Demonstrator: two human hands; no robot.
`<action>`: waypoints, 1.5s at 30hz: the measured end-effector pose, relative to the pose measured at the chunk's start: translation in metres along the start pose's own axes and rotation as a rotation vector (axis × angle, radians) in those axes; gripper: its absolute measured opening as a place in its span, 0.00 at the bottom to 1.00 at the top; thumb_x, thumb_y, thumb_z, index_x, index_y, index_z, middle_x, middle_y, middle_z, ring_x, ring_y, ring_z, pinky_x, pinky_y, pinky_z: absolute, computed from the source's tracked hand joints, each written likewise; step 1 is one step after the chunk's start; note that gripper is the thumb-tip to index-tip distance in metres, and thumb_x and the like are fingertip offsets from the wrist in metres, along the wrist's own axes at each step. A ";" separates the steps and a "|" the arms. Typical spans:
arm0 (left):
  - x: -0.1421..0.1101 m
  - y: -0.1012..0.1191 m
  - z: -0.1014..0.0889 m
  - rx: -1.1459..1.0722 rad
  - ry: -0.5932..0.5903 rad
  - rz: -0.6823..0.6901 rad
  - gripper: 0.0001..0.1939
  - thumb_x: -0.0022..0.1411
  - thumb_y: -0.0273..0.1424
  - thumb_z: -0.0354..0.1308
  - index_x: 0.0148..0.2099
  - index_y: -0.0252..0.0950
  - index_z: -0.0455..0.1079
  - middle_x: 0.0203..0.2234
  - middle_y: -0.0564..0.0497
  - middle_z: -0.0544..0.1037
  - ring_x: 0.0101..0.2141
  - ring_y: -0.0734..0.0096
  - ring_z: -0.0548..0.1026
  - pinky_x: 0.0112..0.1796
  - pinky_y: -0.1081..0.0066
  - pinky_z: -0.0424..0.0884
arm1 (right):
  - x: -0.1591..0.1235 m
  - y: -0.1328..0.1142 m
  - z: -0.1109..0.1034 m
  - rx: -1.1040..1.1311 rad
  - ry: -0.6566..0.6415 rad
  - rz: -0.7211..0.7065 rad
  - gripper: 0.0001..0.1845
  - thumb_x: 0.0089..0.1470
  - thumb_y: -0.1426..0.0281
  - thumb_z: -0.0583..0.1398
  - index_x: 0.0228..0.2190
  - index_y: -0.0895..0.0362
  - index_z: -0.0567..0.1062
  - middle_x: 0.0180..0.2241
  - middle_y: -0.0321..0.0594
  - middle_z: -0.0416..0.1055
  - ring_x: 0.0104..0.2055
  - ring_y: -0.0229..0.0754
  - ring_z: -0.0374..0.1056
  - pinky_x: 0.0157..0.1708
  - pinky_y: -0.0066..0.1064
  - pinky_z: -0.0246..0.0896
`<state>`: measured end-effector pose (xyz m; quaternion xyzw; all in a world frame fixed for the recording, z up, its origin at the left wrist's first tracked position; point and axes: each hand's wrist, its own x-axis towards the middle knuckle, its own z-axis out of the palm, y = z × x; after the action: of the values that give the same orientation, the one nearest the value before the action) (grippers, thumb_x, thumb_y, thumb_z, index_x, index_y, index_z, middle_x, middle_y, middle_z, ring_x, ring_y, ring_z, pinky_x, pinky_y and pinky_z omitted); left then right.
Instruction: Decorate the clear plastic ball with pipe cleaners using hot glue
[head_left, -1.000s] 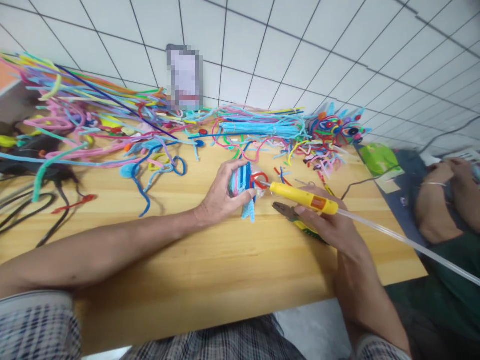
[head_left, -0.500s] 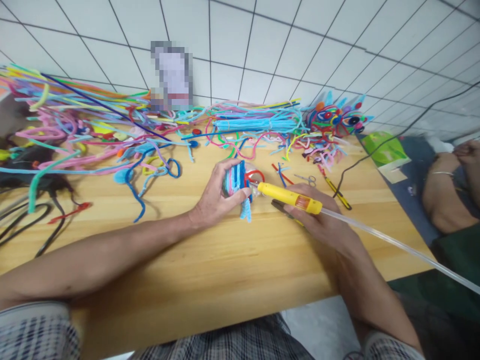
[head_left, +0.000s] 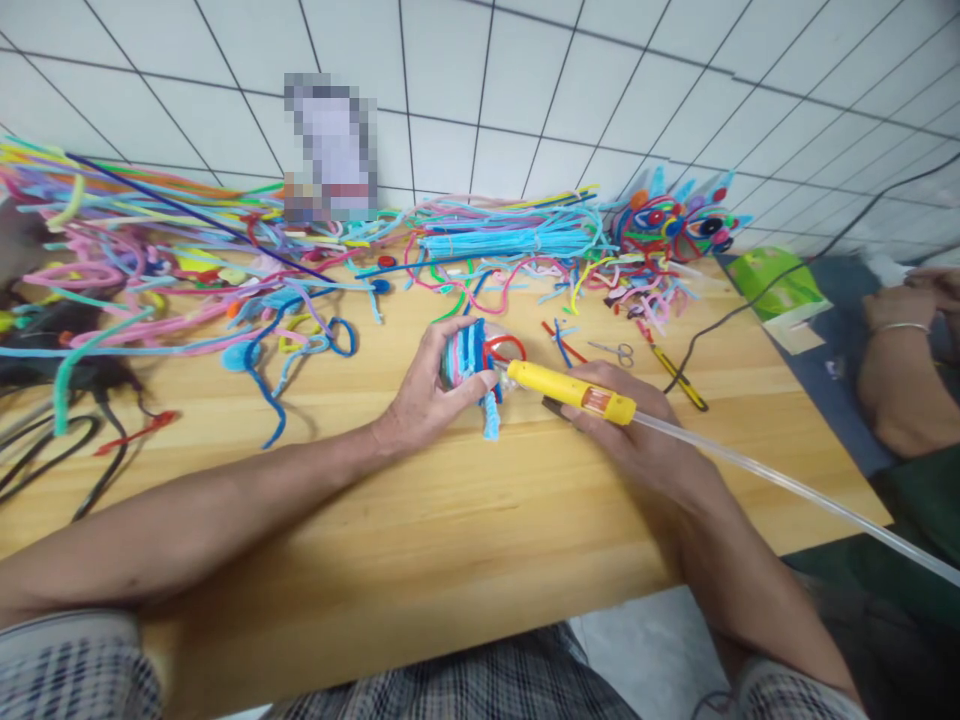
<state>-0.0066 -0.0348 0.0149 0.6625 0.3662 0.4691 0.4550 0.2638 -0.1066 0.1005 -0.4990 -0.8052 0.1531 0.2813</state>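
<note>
My left hand [head_left: 427,393] is wrapped round a small pipe-cleaner craft [head_left: 469,352] in blue, pink and red, with a light blue tail hanging below the thumb. A red loop [head_left: 508,347] stands out at its right side. In my right hand [head_left: 630,415] is a yellow hot glue gun [head_left: 555,385], its tip at the craft's right side. Whether the tip touches is hard to make out. A clear glue stick [head_left: 750,463] runs out of the gun's back end toward the lower right.
Piled pipe cleaners [head_left: 517,240] line the wall. Small scissors [head_left: 613,352] and a yellow utility knife [head_left: 679,378] lie right of my hands. Finished-looking colourful figures [head_left: 671,220] stand at the back right. A black cord [head_left: 750,312] crosses the table's right edge, near another person's arm [head_left: 904,370].
The whole view has shifted slightly. Both hands keep their hold, and the glue gun's tip stays at the craft's right side.
</note>
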 end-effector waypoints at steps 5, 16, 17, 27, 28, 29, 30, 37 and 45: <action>0.000 0.000 0.001 -0.017 0.001 -0.005 0.34 0.68 0.46 0.70 0.69 0.45 0.62 0.62 0.42 0.73 0.57 0.54 0.77 0.61 0.49 0.76 | 0.000 0.002 0.001 -0.017 0.014 -0.015 0.11 0.70 0.64 0.63 0.52 0.47 0.79 0.47 0.43 0.85 0.48 0.52 0.83 0.49 0.47 0.79; 0.001 0.002 0.000 -0.012 -0.013 -0.007 0.34 0.67 0.45 0.70 0.68 0.45 0.62 0.62 0.42 0.73 0.57 0.53 0.76 0.62 0.48 0.75 | 0.001 0.003 0.003 -0.051 0.029 -0.045 0.09 0.70 0.64 0.63 0.51 0.44 0.79 0.45 0.41 0.85 0.46 0.53 0.83 0.46 0.46 0.77; 0.001 0.002 0.000 -0.013 -0.015 -0.010 0.34 0.67 0.45 0.71 0.68 0.45 0.62 0.62 0.42 0.72 0.57 0.53 0.76 0.62 0.48 0.75 | 0.001 0.003 0.003 -0.054 0.023 -0.045 0.09 0.71 0.63 0.63 0.51 0.44 0.78 0.45 0.41 0.85 0.46 0.53 0.83 0.46 0.46 0.77; 0.000 0.004 -0.001 0.007 -0.028 -0.010 0.33 0.68 0.45 0.70 0.69 0.45 0.63 0.63 0.41 0.72 0.57 0.52 0.75 0.62 0.46 0.75 | 0.001 0.003 0.003 -0.056 0.015 -0.086 0.08 0.71 0.64 0.63 0.51 0.46 0.78 0.45 0.40 0.84 0.44 0.50 0.82 0.46 0.43 0.77; 0.001 0.003 -0.001 0.003 -0.023 0.001 0.33 0.68 0.46 0.70 0.69 0.45 0.63 0.62 0.42 0.73 0.57 0.52 0.76 0.61 0.46 0.75 | 0.001 0.003 0.003 -0.059 0.016 -0.086 0.08 0.71 0.65 0.63 0.51 0.46 0.77 0.45 0.40 0.84 0.44 0.50 0.82 0.45 0.43 0.77; 0.001 0.002 -0.001 -0.004 -0.016 0.015 0.33 0.68 0.47 0.70 0.68 0.46 0.64 0.61 0.42 0.73 0.55 0.53 0.76 0.60 0.48 0.76 | 0.001 0.003 0.003 -0.063 0.013 -0.080 0.08 0.71 0.65 0.63 0.51 0.47 0.77 0.45 0.40 0.84 0.44 0.49 0.81 0.45 0.42 0.77; 0.001 0.000 0.000 -0.014 -0.009 0.030 0.34 0.67 0.47 0.71 0.68 0.45 0.65 0.60 0.43 0.74 0.54 0.54 0.76 0.58 0.49 0.77 | 0.001 0.003 0.003 -0.068 0.009 -0.077 0.08 0.71 0.65 0.62 0.51 0.47 0.77 0.45 0.40 0.84 0.44 0.49 0.81 0.45 0.42 0.76; 0.002 -0.008 0.001 -0.046 0.017 0.081 0.34 0.66 0.46 0.73 0.68 0.45 0.67 0.57 0.44 0.75 0.51 0.57 0.77 0.54 0.55 0.77 | -0.001 0.001 0.002 -0.093 0.015 -0.099 0.08 0.73 0.65 0.62 0.50 0.50 0.77 0.43 0.42 0.83 0.46 0.49 0.81 0.45 0.41 0.76; 0.002 -0.009 0.000 -0.051 0.009 0.087 0.34 0.67 0.47 0.73 0.68 0.45 0.67 0.58 0.44 0.75 0.52 0.56 0.77 0.55 0.53 0.78 | 0.000 -0.001 -0.001 -0.104 0.000 -0.113 0.06 0.73 0.66 0.61 0.49 0.50 0.75 0.43 0.42 0.82 0.45 0.48 0.81 0.44 0.39 0.76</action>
<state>-0.0063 -0.0302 0.0072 0.6639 0.3270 0.5007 0.4489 0.2632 -0.1075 0.1016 -0.4666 -0.8390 0.0948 0.2632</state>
